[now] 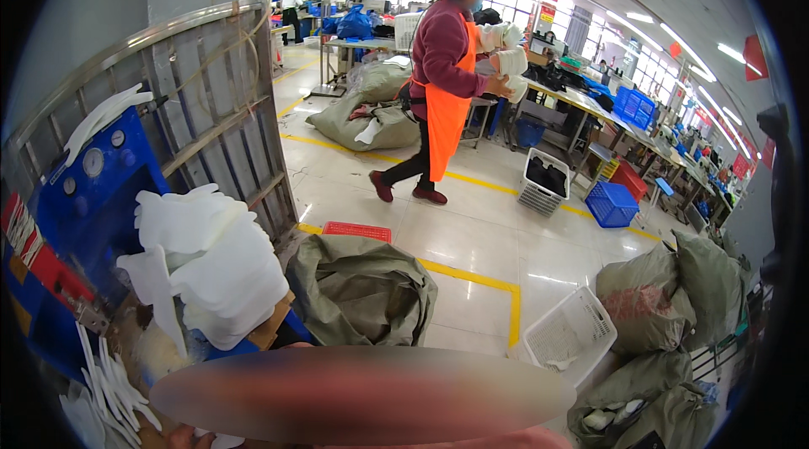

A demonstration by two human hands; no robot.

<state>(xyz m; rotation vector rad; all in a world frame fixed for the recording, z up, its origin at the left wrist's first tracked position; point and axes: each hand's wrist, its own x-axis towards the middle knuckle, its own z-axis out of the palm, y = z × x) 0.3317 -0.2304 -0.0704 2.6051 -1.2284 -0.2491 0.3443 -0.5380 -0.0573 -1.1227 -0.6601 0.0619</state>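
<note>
At the lower left edge, my left hand [179,437] shows only in part, its fingers bent and closed at a white flat piece [226,441]. A blurred pinkish patch covers the bottom middle and hides what lies under it. My right hand is not to be seen. Beside the left hand, several narrow white strips [109,390] lie fanned out. A large heap of soft white cut pieces [223,259] is piled above it. Next to the heap stands a blue machine [126,164] with round gauges and a red part [46,255]; more white pieces [105,118] rest on its top.
An open grey-green sack [362,289] and a red crate [357,231] stand ahead. A white basket [571,335] and full sacks [645,297] are at the right. A person in an orange apron [447,124] carries white bundles across the floor. A metal partition [223,112] rises at left.
</note>
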